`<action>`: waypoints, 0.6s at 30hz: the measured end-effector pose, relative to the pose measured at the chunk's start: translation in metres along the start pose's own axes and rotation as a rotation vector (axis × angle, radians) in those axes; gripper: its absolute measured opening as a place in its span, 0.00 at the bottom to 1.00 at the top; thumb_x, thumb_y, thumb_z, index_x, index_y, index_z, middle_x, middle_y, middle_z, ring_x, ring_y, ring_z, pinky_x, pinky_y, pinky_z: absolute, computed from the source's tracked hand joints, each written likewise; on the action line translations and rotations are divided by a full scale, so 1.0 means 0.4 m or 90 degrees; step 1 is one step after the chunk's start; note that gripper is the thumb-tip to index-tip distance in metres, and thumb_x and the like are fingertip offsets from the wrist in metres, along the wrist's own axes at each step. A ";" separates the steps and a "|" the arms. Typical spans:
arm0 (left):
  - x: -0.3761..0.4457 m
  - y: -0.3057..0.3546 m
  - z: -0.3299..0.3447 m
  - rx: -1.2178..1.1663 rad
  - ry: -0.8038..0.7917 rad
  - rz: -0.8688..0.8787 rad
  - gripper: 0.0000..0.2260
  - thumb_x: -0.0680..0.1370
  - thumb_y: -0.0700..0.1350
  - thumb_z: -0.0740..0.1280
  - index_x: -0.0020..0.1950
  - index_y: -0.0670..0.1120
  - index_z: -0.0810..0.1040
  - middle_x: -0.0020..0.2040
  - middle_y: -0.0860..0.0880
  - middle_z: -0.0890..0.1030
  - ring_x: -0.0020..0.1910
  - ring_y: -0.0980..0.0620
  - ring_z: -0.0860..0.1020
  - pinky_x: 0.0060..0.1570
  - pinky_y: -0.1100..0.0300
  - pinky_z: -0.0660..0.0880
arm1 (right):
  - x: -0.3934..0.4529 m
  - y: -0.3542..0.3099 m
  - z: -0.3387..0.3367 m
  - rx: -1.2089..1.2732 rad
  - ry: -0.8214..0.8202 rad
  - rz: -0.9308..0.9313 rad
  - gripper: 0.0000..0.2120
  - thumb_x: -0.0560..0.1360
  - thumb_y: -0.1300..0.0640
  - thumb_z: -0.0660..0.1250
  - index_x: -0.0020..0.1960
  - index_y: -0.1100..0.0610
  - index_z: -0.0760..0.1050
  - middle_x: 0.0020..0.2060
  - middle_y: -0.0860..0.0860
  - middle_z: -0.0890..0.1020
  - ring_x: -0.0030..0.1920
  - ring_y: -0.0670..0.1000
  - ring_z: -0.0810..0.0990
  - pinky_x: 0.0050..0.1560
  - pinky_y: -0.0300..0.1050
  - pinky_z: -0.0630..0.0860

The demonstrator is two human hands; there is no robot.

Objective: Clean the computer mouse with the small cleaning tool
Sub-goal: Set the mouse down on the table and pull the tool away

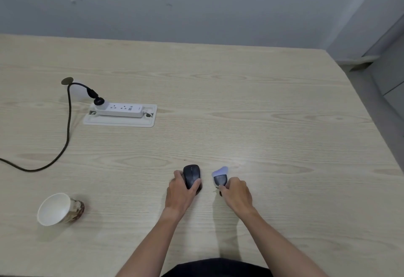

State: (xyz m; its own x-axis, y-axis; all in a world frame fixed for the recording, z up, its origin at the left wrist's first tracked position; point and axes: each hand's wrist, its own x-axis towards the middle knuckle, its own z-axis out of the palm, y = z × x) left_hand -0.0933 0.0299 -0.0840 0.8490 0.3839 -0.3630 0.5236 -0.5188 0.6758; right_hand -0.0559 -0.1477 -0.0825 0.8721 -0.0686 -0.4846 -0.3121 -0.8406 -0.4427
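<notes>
- The black mouse point(191, 175) sits on the pale wood tabletop point(240, 106), near its front edge, with the left hand point(182, 191) wrapped around it, fingers point(196, 184) curled over both sides.
- Just to its right, apart from it, the right hand point(236, 192) pinches the small cleaning tool point(220, 177) (dark body, pale tip) at its near end.
- Well to the left lies a tipped paper cup point(59, 209).
- Farther back sit a white power strip point(120, 109) and a black cable point(67, 128).
</notes>
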 end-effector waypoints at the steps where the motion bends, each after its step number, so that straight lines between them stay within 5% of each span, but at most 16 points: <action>1: -0.001 0.001 -0.001 -0.003 -0.002 0.001 0.21 0.76 0.58 0.71 0.57 0.47 0.67 0.46 0.51 0.77 0.44 0.51 0.78 0.41 0.59 0.72 | 0.003 -0.001 0.004 -0.011 0.000 0.003 0.13 0.78 0.50 0.66 0.42 0.59 0.74 0.43 0.55 0.83 0.40 0.55 0.81 0.34 0.44 0.69; 10: 0.009 -0.012 0.002 -0.002 -0.030 0.011 0.26 0.76 0.59 0.69 0.70 0.48 0.68 0.54 0.48 0.79 0.52 0.50 0.75 0.50 0.56 0.72 | 0.006 0.000 0.002 -0.025 -0.005 0.015 0.15 0.80 0.48 0.64 0.43 0.59 0.74 0.44 0.55 0.83 0.43 0.56 0.82 0.41 0.47 0.74; 18: -0.011 -0.020 0.007 0.086 -0.014 0.055 0.23 0.77 0.60 0.66 0.66 0.47 0.71 0.53 0.49 0.72 0.53 0.49 0.72 0.53 0.57 0.71 | -0.016 0.008 0.002 0.021 0.008 -0.006 0.16 0.81 0.45 0.60 0.44 0.57 0.75 0.42 0.51 0.82 0.43 0.54 0.79 0.43 0.47 0.73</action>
State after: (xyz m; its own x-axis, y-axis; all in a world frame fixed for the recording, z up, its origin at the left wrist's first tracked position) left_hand -0.1009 0.0301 -0.0896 0.8917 0.3178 -0.3224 0.4524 -0.6480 0.6127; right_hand -0.0630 -0.1496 -0.0814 0.8796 -0.0685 -0.4708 -0.3165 -0.8231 -0.4716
